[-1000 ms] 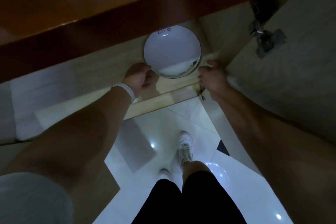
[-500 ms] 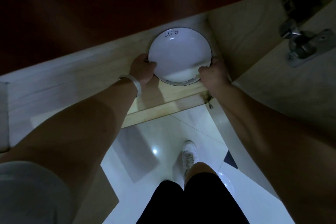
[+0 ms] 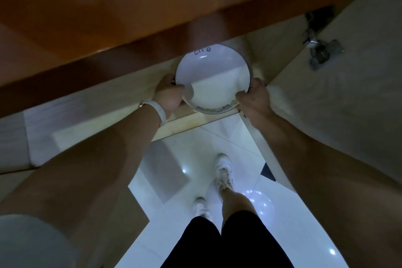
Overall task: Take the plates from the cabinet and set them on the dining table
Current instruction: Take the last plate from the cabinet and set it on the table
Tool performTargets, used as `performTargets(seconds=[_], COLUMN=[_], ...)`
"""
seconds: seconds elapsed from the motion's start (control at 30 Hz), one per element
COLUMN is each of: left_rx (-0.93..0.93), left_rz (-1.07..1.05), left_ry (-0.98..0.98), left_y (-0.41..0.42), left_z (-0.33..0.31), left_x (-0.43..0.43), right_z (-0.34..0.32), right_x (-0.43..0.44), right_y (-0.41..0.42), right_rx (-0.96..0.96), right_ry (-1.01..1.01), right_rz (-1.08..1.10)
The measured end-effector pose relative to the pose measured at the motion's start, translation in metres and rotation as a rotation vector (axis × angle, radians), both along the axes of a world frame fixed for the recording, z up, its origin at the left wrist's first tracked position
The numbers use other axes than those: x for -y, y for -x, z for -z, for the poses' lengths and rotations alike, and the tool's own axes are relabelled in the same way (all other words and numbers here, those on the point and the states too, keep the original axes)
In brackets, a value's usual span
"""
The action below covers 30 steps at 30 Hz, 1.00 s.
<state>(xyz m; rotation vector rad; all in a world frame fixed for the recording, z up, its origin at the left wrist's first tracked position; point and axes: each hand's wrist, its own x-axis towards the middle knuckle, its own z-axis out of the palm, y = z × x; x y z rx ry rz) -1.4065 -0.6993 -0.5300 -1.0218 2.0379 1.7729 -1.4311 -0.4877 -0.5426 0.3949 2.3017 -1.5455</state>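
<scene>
A white plate (image 3: pixel 212 74) with a dark rim, handwriting near its far edge and a patterned near edge sits in the low cabinet (image 3: pixel 121 93), just under the brown counter. My left hand (image 3: pixel 168 94) grips its left rim, thumb over the top. My right hand (image 3: pixel 253 99) grips its right rim. The plate's near edge is tipped up over the cabinet's front lip. Whether other plates lie beneath it is hidden.
The brown countertop (image 3: pixel 130 6) overhangs the cabinet. The open cabinet door (image 3: pixel 348 104) with a metal hinge (image 3: pixel 322 52) stands at the right. My legs and white shoes (image 3: pixel 224 172) stand on the glossy white tile floor (image 3: pixel 195 180) below.
Both hands went from beside the plate to gripping its rim. The plate has come nearer the cabinet's front edge and looks slightly lifted.
</scene>
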Motion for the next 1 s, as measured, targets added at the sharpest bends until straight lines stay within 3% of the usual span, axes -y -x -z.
performTargets(seconds=[0.37, 0.77, 1.0], left_rx=[-0.010, -0.152, -0.269], left_rz=[-0.077, -0.116, -0.128], left_ry=[-0.095, -0.211, -0.239], left_y=[-0.115, -0.250, -0.294], left_z=[-0.087, -0.199, -0.264], left_x=[-0.018, -0.045, -0.063], right_z=[-0.058, -0.208, -0.287], right_x=[-0.028, -0.049, -0.074], right_y=[-0.094, -0.236, -0.283], right_rx=[0.101, -0.029, -0.090], right_ry=[0.018, -0.009, 0.084], right_rz=[-0.044, -0.028, 0.014])
